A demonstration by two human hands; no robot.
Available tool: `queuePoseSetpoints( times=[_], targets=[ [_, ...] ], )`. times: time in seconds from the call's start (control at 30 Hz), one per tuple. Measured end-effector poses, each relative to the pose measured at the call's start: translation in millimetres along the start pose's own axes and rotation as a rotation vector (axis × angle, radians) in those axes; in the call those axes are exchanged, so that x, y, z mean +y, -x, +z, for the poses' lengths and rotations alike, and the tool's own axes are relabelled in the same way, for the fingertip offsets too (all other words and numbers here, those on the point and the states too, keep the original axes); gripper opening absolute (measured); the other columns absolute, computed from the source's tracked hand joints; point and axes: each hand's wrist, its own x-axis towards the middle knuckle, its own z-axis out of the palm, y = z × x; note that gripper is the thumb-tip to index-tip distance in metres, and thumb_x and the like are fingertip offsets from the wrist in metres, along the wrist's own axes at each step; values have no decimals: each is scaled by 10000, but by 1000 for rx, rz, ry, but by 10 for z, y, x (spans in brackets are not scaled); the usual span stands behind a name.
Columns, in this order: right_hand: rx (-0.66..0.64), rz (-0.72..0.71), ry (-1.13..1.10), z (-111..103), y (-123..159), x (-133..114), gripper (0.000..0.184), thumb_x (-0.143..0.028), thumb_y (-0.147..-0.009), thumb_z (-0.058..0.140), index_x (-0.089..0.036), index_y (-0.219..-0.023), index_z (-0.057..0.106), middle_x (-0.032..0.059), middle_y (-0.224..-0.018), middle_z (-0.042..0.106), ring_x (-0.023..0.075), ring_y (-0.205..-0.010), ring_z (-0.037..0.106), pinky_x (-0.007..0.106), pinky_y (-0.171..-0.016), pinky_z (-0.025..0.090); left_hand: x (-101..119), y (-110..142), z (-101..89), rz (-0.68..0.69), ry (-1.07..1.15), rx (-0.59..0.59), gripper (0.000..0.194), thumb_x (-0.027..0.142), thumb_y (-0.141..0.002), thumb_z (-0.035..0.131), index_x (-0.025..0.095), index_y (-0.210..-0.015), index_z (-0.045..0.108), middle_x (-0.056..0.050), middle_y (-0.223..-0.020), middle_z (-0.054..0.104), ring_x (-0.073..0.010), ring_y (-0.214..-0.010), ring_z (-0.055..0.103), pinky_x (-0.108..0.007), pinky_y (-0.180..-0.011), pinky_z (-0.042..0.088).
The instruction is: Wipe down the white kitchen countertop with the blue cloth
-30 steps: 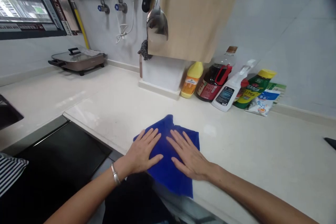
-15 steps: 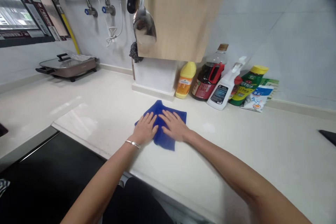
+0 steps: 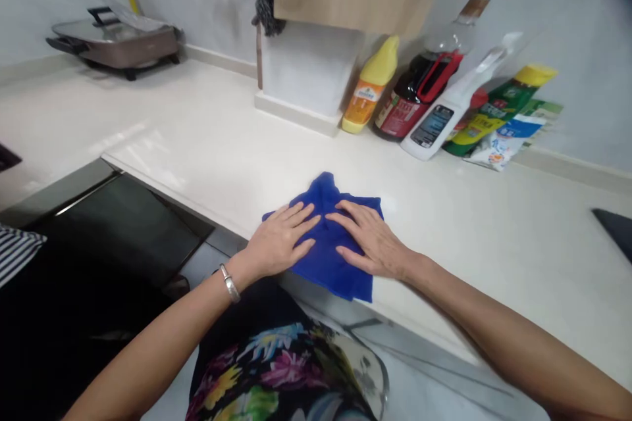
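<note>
Blue cloth (image 3: 328, 256) drawn back from further in on the worktop (image 3: 197, 145) to the front edge, its near corner reaching that edge and its middle bunched into soft folds. Left hand (image 3: 279, 243) and right hand (image 3: 370, 240) carried along with it, both left lying flat on top, side by side, fingertips just apart. Fingers (image 3: 301, 223) spread open and pressed down on the cloth, none curled round a fold, so flat pressure only and no real grip by either hand. Silver bangle (image 3: 230, 283) on the left wrist. Well beyond both hands, along the wall, a yellow bottle (image 3: 371, 85), a dark sauce bottle (image 3: 419, 99) and a white spray bottle (image 3: 454, 112) left standing or leaning, with a covered electric pan (image 3: 116, 46) far off to the left, and flowered clothing (image 3: 276, 362) visible below the edge.
</note>
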Motion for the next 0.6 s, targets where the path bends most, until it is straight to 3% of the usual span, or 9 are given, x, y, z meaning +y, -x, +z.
queuePoseSetpoints(
  times=[0.2,0.37,0.47,0.6],
  targets=[
    [76,165,37,-136,861,-540,511,-439,-963,520,-218,-1420,460,158,-1359,516,333,-1276,494,526,-1046,435,493,194,211,260,-5,73,514,482,-1016,450,252,-1471,512,-47,-1589,423,-230,-1496,341,-437,-1259,272],
    [198,386,230,-40,1749,-800,458,-341,-937,576,-226,-1373,493,151,-1238,576,327,-1143,576,515,-952,493,1023,105,557,404,-62,200,500,311,-1000,515,245,-1494,480,-83,-1568,455,-276,-1448,419,-460,-1222,337],
    [247,555,359,-30,2290,-854,588,-398,-932,584,-203,-1463,422,173,-1231,596,358,-1122,600,537,-926,511,1444,-63,804,511,-81,314,458,250,-1013,454,223,-1465,519,-103,-1516,516,-286,-1390,490,-466,-1196,364],
    [165,785,600,-67,2711,-860,810,-440,-916,597,-158,-1592,249,258,-1490,466,483,-1236,545,644,-910,503,1821,-219,981,611,-109,393,453,192,-1004,443,197,-1445,545,-125,-1471,553,-285,-1334,541,-467,-1173,375]
  ],
)
